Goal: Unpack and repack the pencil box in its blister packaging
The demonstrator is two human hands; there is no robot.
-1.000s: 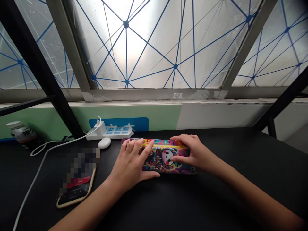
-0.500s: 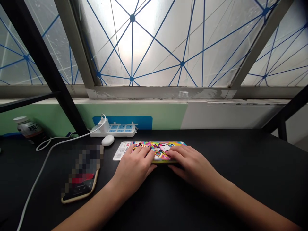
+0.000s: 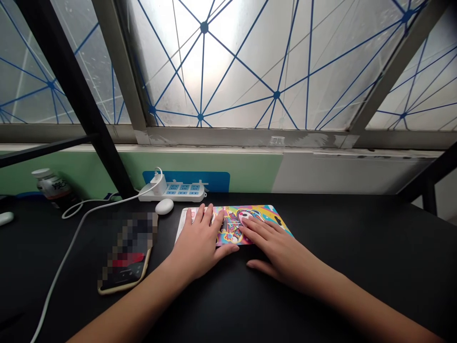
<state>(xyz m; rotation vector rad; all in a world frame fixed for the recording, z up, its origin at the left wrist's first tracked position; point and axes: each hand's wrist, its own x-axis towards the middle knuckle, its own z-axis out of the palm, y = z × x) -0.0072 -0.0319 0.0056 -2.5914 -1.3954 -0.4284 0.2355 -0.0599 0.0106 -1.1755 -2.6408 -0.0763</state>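
Here, from my distant seat, I see both hands laid over a bright, cartoon-printed card (image 3: 230, 231) on the black desk (image 3: 342, 233). The card lies in the middle of my view, its long side running left to right, below the power strip (image 3: 183, 193). I have the left hand (image 3: 200, 245) on the card's left part, four fingers lightly spread across it, thumb held out to the right by the near edge. The right hand (image 3: 273, 243) comes in from the other side; its fingers lie nearly together over the printed face, thumb apart, below the card's near edge. Neither pinches anything; how hard they press, I can't tell. To the left I make out a phone (image 3: 128, 274), its screen partly blurred out, and a white oval (image 3: 164, 206) just beside the strip. A white cable (image 3: 64, 252) curves past the phone, and a bottle (image 3: 55, 188) stands farther left.
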